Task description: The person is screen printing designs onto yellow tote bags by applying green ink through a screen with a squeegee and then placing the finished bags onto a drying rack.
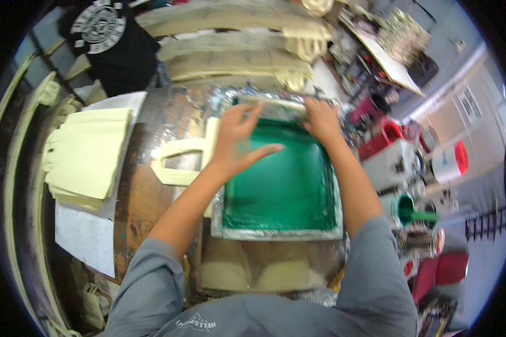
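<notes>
A screen-printing frame (275, 233) with a mesh coated in green ink lies on the work table before me. Across its far end rests a squeegee (284, 106) with a pale handle, smeared green. My right hand (322, 121) is closed around the squeegee's right end. Over the frame's left side is my left hand (235, 140), slightly blurred, its thumb and fingers spread and holding nothing. A cream cloth bag (177, 177) lies partly under the frame, its handle loop showing on the left; the frame hides the rest.
A stack of cream bags (90, 151) sits at the table's left. Ink tubs, one a green ink pot (405, 210), crowd the right side. Beyond the table are racks (230, 62) with cream bags, and a person in a black shirt (109, 45) at the far left.
</notes>
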`<state>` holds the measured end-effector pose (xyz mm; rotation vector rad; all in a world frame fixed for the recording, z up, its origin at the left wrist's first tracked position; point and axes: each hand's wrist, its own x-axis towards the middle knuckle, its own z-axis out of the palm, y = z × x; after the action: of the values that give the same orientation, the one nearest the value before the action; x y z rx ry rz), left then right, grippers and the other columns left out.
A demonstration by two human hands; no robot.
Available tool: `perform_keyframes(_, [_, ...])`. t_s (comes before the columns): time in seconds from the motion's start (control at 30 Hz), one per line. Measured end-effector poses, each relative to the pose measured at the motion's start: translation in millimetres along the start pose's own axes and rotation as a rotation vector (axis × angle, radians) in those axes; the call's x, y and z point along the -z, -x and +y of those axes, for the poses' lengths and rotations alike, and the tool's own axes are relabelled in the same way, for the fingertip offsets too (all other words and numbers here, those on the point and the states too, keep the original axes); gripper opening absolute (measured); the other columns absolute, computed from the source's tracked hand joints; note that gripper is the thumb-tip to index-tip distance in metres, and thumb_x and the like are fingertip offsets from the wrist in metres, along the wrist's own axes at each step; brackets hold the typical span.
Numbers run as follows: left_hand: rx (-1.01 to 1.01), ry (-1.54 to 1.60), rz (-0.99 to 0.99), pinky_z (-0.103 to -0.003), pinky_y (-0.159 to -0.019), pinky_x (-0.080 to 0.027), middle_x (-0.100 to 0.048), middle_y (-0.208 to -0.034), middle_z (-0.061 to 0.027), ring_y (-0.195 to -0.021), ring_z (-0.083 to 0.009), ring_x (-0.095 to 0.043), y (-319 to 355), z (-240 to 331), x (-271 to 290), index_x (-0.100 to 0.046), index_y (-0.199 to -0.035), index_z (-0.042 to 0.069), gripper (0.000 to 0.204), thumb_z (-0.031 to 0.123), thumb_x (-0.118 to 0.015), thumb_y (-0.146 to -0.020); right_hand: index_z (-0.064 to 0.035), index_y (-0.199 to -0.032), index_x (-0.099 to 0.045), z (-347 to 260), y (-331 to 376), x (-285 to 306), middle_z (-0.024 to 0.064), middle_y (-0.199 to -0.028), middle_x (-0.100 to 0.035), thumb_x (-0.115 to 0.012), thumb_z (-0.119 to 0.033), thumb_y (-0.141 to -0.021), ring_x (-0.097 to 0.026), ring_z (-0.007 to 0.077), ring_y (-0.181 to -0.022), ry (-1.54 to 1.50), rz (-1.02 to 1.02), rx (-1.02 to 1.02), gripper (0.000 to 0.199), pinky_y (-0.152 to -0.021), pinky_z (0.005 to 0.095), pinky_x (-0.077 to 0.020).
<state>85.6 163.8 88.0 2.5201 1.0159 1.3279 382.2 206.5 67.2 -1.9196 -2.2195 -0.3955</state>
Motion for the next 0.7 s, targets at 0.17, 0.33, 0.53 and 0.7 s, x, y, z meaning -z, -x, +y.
perform_keyframes(0.17, [0.034,-0.461,-0.286,-0.045,-0.090,-0.046,-0.070,-0.098,-0.0127,-0.098,-0.0308,-0.066,-82,-51,-91,-0.072,-0.099,0.007,0.078,0.083,-0.061,-0.085,-0.0167,-0.126,-0.059,1,5,22,0.0032,-0.122,-0.070,-0.090,-0.020,-0.074,-0.065,0.0313,-0.117,-0.024,-0.080,-0.095,0.061,-0.099,0.0626,-0.0443])
perform_keyframes(0.33, [-0.022,-0.474,-0.144,-0.044,-0.081,-0.046,-0.068,-0.085,-0.0084,-0.083,-0.0285,-0.065,-37,-37,-78,-0.069,-0.085,0.009,0.071,0.079,-0.062,-0.086,-0.0142,-0.121,-0.059,-19,38,34,0.0054,-0.117,-0.068,-0.089,-0.016,-0.073,-0.065,0.0312,-0.113,-0.043,-0.099,-0.028,0.057,-0.095,0.0583,-0.0446])
perform_keyframes(0.53, [-0.030,-0.442,-0.086,-0.043,-0.078,-0.044,-0.064,-0.084,-0.0072,-0.081,-0.0282,-0.062,23,9,-49,-0.068,-0.084,0.008,0.068,0.076,-0.068,-0.084,-0.0139,-0.117,-0.058,-44,107,48,0.0064,-0.112,-0.066,-0.089,-0.015,-0.070,-0.063,0.0311,-0.111,-0.059,-0.072,0.009,0.056,-0.094,0.0559,-0.0439])
perform_keyframes(0.7, [-0.053,-0.407,-0.079,-0.043,-0.076,-0.044,-0.062,-0.082,-0.0076,-0.080,-0.0283,-0.061,84,70,-11,-0.069,-0.086,0.009,0.066,0.075,-0.070,-0.083,-0.0143,-0.116,-0.059,-79,185,90,0.0071,-0.111,-0.066,-0.090,-0.015,-0.070,-0.063,0.0323,-0.111,-0.099,-0.166,0.004,0.056,-0.093,0.0541,-0.0431])
